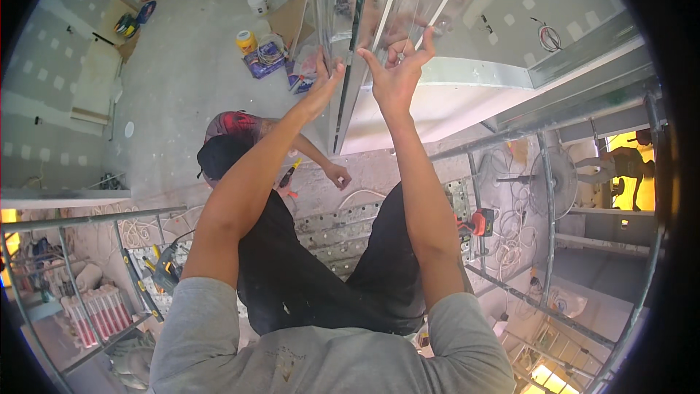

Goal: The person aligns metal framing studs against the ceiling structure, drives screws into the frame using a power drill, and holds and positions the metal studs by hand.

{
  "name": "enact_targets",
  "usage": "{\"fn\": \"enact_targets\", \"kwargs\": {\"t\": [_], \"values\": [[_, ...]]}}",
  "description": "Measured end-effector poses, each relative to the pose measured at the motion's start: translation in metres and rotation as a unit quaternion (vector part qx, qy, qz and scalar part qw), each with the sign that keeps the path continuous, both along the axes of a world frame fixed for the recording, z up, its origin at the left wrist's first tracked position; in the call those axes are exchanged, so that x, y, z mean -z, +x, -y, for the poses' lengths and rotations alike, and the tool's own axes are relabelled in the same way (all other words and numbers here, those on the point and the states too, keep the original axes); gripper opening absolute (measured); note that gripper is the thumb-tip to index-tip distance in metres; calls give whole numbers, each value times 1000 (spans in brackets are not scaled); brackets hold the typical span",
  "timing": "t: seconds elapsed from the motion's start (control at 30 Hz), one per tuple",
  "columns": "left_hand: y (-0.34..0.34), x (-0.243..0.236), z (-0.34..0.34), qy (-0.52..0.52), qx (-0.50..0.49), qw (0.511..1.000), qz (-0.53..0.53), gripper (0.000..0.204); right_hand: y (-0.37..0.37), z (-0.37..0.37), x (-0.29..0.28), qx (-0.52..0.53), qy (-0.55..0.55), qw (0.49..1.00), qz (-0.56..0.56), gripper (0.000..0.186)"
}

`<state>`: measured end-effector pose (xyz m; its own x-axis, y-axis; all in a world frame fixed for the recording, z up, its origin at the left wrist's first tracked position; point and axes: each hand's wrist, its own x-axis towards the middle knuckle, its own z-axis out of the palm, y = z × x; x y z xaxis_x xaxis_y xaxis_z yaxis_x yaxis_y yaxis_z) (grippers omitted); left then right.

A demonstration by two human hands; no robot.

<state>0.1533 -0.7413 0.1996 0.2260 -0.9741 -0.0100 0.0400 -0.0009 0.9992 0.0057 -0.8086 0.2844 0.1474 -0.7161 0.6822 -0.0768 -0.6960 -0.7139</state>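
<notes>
Ahead of me a tall, shiny, glass-like panel [425, 4] stands in metal channels, reflecting my fingers. My left hand [321, 89] is raised at the panel's left side, fingers stretched upward beside a narrow metal strip [321, 11]. Whether it touches the strip is hard to tell. On the panel's front side, my right hand [399, 80] has its thumb and index finger spread and the other fingers partly bent. Its fingertips are at or very near the reflective surface. A dark vertical edge [356, 36] runs between my two hands. Neither hand visibly holds a tool.
Below my left arm a person in a dark cap [222, 157] bends close. Scaffold rails [510, 130] flank me above a perforated metal platform [332, 237]. A red-and-black power tool [477, 222] is by the right rail. A fan [553, 181] and tangled cables [514, 248] lie beyond.
</notes>
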Motion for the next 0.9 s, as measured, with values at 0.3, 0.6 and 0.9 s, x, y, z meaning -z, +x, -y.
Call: {"fn": "enact_targets", "kwargs": {"t": [0.3,0.6,0.9], "values": [[0,10,6,-18,-12,1000,10,120,-2,3,4,1,-8,1000,0,116],[2,14,7,-25,-14,1000,12,118,0,5,7,0,-9,1000,4,118],[-1,10,6,-17,-18,1000,17,118,-2,2,4,3,3,1000,-2,117]]}}
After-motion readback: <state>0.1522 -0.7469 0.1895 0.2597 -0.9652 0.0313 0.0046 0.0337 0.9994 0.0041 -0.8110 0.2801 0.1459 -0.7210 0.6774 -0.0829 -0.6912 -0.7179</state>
